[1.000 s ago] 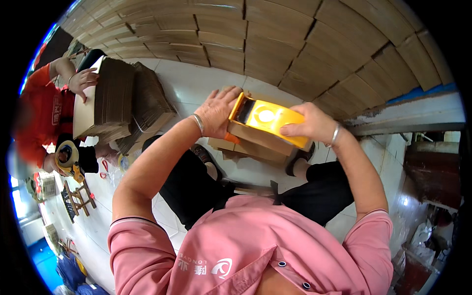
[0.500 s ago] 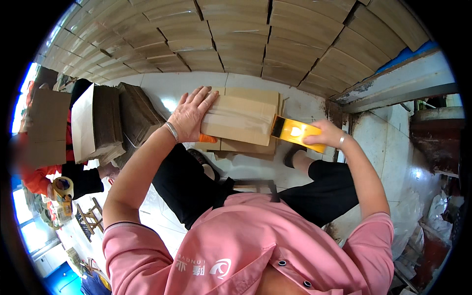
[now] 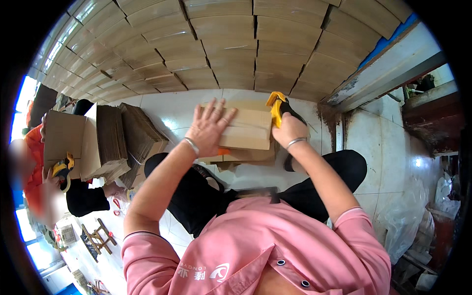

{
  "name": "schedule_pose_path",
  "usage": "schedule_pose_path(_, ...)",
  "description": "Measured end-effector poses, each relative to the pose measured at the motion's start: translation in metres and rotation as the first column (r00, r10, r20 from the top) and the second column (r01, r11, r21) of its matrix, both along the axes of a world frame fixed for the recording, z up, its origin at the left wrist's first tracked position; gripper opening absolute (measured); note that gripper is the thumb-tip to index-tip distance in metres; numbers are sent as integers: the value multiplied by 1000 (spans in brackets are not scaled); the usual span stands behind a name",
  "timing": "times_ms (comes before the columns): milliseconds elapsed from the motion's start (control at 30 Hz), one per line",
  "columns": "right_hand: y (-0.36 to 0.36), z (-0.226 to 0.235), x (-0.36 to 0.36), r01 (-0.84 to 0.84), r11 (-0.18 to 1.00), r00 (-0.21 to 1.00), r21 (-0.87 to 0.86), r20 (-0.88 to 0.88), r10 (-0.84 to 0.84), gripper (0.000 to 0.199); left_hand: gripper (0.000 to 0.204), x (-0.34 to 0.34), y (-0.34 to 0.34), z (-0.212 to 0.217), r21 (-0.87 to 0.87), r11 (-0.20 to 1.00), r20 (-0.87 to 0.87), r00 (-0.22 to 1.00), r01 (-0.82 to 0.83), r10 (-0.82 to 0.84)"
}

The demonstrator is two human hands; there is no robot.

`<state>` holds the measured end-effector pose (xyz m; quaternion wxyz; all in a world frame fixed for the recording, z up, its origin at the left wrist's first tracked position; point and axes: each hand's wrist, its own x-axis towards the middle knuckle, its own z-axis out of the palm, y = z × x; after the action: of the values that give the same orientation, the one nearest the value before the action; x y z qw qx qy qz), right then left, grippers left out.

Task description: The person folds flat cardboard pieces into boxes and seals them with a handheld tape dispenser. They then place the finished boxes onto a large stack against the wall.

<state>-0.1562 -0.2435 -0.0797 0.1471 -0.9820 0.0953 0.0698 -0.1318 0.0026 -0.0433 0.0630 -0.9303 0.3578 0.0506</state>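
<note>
A flat cardboard box (image 3: 253,129) lies in front of me on other pieces of cardboard. My left hand (image 3: 211,129) rests palm down on its left part, fingers spread. Something small and orange (image 3: 223,151) shows at that hand's thumb side; I cannot make out what it is. A yellow and black tape dispenser (image 3: 276,107) is gripped in my right hand (image 3: 291,129), at the box's right end. Its head points up and away from me, and my hand hides part of the handle. A strip of tape runs along the middle of the box top.
Stacked cardboard boxes (image 3: 221,49) form a wall beyond the tiled floor. Bundles of flat cardboard (image 3: 110,140) stand at left, beside a co-worker in orange (image 3: 34,147) with another tape dispenser (image 3: 64,167). A small stool (image 3: 100,238) and plastic bags (image 3: 408,221) lie lower down.
My right hand has moved in and up to the box's right end, turning the dispenser from flat to upright. My left hand has slid slightly right. The co-worker's dispenser has risen to a box.
</note>
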Motion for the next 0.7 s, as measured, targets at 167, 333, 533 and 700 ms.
schedule_pose_path(167, 33, -26, -3, 133, 983, 980, 128, 129, -149, 38, 98, -18, -52, -5, -132, 990, -11, 999, 50, -52)
schedule_pose_path(333, 28, -53, -12, 95, 995, 975, 20, 199, -97, 33, 83, -13, -65, 8, -80, 995, -18, 998, 63, -65)
schedule_pose_path(533, 7, -45, -19, 47, 999, 973, -22, 227, -40, 32, 75, 7, -34, 81, -472, 880, 62, 995, -44, 83)
schedule_pose_path(700, -54, 7, 11, 155, 975, 919, 162, 338, -202, 37, 74, 11, -14, 201, -874, 470, -122, 992, -124, 34)
